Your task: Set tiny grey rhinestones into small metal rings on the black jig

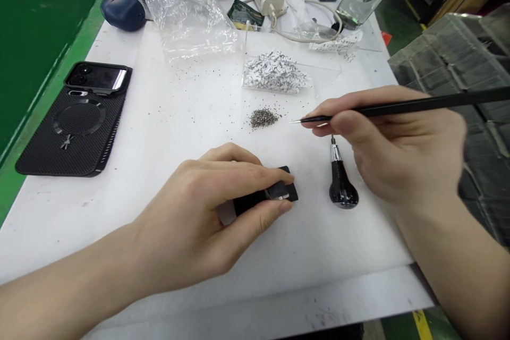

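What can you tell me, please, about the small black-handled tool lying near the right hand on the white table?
It looks like a small screwdriver with a glossy black bulb-shaped handle, widest at the end nearer the person. The handle narrows to a ribbed silver metal collar and a short dark tip pointing away from the person. It rests on the white table, and it is hard to tell whether it lies flat or stands tilted. The right hand is close beside it but appears not to touch it.

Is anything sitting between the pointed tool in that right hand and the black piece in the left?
Nothing visible: just white tabletop between the pointed tool and the black piece. A small screwdriver lies off to the right.
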`<state>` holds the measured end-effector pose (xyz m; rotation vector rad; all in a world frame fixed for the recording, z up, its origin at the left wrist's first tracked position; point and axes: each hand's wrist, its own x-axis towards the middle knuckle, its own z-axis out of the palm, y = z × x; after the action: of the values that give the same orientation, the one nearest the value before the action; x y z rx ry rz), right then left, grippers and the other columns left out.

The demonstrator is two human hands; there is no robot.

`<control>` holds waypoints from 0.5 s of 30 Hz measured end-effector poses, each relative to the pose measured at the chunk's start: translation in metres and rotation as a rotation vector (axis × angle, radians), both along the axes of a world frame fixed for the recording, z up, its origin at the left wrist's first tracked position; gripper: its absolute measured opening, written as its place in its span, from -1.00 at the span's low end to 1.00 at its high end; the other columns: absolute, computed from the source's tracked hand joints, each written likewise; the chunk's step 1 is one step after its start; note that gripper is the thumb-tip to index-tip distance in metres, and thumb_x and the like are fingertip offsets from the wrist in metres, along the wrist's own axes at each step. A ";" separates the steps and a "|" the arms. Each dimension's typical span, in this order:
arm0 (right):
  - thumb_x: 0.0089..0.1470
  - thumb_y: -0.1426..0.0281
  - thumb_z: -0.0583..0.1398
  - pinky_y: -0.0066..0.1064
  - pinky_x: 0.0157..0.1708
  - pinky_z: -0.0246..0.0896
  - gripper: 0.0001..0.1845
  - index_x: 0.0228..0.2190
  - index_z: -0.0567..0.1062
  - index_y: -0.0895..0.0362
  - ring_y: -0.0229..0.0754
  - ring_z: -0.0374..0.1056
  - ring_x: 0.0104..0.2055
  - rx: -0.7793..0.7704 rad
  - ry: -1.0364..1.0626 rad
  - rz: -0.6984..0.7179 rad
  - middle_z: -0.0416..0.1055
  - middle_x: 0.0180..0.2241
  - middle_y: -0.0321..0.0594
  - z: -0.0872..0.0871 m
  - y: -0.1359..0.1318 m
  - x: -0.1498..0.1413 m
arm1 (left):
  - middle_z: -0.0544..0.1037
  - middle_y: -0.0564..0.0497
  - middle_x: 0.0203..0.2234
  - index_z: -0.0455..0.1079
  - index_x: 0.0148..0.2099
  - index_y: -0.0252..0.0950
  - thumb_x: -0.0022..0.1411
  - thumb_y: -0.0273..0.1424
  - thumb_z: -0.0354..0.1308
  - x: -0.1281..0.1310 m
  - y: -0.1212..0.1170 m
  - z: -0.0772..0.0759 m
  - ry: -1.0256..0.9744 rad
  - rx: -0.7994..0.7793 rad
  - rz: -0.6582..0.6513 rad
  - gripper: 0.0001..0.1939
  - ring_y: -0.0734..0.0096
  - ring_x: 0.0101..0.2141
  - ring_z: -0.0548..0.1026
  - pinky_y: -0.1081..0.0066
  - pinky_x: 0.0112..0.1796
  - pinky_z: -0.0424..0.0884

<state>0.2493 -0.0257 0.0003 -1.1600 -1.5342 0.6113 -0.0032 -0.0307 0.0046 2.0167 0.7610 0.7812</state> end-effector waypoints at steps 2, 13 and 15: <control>0.29 0.34 0.47 -0.18 -0.24 0.71 -0.94 -0.23 0.79 -0.10 -0.03 0.71 -0.26 0.039 0.098 0.077 0.76 -0.27 -0.28 0.006 -0.008 0.000 | 0.81 0.02 -0.12 0.70 0.12 -0.23 0.55 -0.42 0.29 0.000 -0.001 0.000 -0.006 -0.002 0.007 -0.79 0.31 -0.11 0.67 0.43 -0.02 0.66; 0.33 0.56 0.37 -0.25 -0.05 0.77 -0.80 -0.10 0.70 0.05 -0.05 0.77 -0.11 0.084 0.018 0.538 0.75 -0.21 -0.14 0.009 -0.016 0.002 | 0.79 -0.03 -0.17 0.69 0.12 -0.29 0.59 -0.41 0.24 -0.001 -0.002 0.002 0.056 0.045 -0.018 -0.78 0.33 -0.16 0.67 0.40 0.00 0.60; 0.32 0.59 0.38 -0.27 -0.05 0.77 -0.79 -0.09 0.70 0.08 -0.05 0.77 -0.12 0.120 0.020 0.561 0.75 -0.22 -0.12 0.007 -0.013 0.002 | 0.79 -0.03 -0.14 0.70 0.12 -0.31 0.59 -0.40 0.25 -0.002 -0.001 0.001 0.065 0.046 -0.019 -0.78 0.34 -0.14 0.66 0.41 0.00 0.60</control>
<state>0.2513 -0.0392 0.0073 -0.6227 -1.8620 0.8801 -0.0052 -0.0321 0.0061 2.0966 0.7661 0.7308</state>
